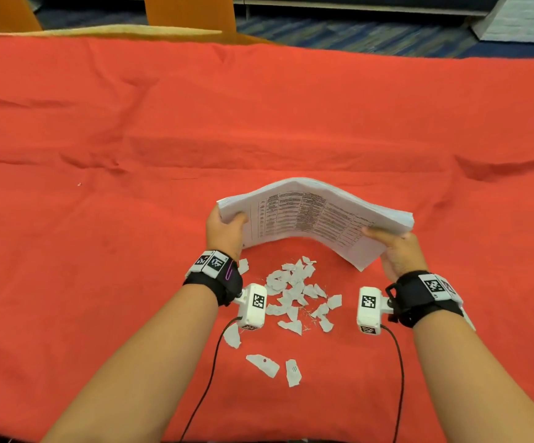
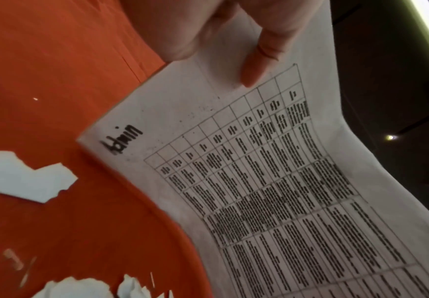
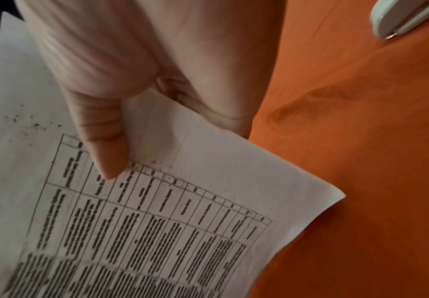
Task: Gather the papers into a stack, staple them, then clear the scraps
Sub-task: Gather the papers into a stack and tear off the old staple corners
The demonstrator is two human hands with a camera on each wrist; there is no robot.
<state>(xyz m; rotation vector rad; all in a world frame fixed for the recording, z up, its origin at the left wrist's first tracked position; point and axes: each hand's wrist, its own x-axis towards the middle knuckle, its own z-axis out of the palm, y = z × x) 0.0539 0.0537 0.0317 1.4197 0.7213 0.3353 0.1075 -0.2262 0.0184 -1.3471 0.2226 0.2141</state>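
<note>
Both hands hold the stack of papers [image 1: 315,215] by its short ends, lifted off the red-covered desk [image 1: 99,219] and bowed upward in the middle like a shallow arch. That bend suggests how it will handle: a thick sheaf, light but floppy, whose sheets can slide against one another if the pinch loosens, so it is best held near the edges with the thumb on top and fingers beneath, as now. Left hand [image 1: 224,230] pinches the end marked with handwriting, thumb [image 2: 256,66] lying on the printed table; right hand [image 1: 398,251] grips the opposite end, thumb [image 3: 103,145] pressed on the top sheet, fingers curled underneath. Forearms reach forward roughly parallel, wrists level. Just nearer the person than the stack, torn paper scraps [image 1: 297,292] lie scattered between the two wrists, with a few loose staples among them. Beyond the stack's right end, apart from it, the white stapler [image 3: 407,18] rests on the cloth
</note>
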